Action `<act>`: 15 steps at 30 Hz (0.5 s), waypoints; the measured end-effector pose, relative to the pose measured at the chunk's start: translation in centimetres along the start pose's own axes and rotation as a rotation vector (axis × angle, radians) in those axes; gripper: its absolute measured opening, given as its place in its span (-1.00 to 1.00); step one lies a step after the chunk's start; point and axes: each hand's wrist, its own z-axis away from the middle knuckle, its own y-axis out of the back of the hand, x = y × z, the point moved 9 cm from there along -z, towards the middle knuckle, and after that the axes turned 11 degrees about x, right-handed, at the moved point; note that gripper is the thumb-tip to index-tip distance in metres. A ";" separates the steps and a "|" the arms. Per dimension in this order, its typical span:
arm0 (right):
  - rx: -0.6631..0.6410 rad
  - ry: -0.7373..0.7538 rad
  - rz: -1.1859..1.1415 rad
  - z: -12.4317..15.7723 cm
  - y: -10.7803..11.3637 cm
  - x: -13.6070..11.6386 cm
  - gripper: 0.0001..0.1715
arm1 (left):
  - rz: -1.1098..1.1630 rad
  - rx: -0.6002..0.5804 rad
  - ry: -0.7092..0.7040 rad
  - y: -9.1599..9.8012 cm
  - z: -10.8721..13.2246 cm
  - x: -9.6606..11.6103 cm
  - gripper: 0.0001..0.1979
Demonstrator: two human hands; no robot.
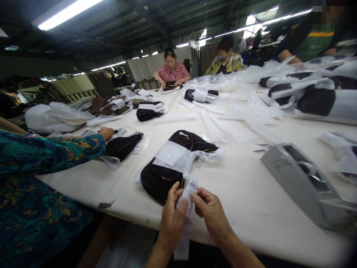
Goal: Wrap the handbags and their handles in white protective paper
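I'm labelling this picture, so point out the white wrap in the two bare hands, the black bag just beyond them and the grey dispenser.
White wrap [187, 192], head view: its crumpled upper part.
Black bag [159, 173], head view: its dark lower panel.
Grey dispenser [296, 183], head view: the side of its body.

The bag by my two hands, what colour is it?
The bag looks black or very dark brown, best seen in the head view.

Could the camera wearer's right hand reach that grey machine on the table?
Likely yes: nothing visible stands between the right hand and the grey machine, though that hand is pinching white wrapping and would probably need to let go first.
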 end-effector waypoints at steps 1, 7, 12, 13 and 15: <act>0.003 0.006 -0.011 0.1 0.0 0.0 -0.68 | 0.086 -0.077 0.108 -0.4 -0.1 -0.4 -0.64; 0.054 0.063 -0.008 0.1 0.6 0.3 -0.71 | 0.344 -0.108 0.446 -1.4 0.2 -2.4 -0.68; 0.051 0.101 0.093 0.4 0.4 -0.4 -0.73 | 0.350 0.025 0.481 -0.7 0.4 -2.3 -0.65; 0.039 0.109 0.141 0.6 0.6 -1.0 -0.69 | 0.328 0.053 0.498 -0.3 0.5 -2.5 -0.62; 0.036 0.155 0.271 1.2 2.1 -2.8 -0.54 | 0.274 0.112 0.534 0.6 0.3 -3.8 -0.56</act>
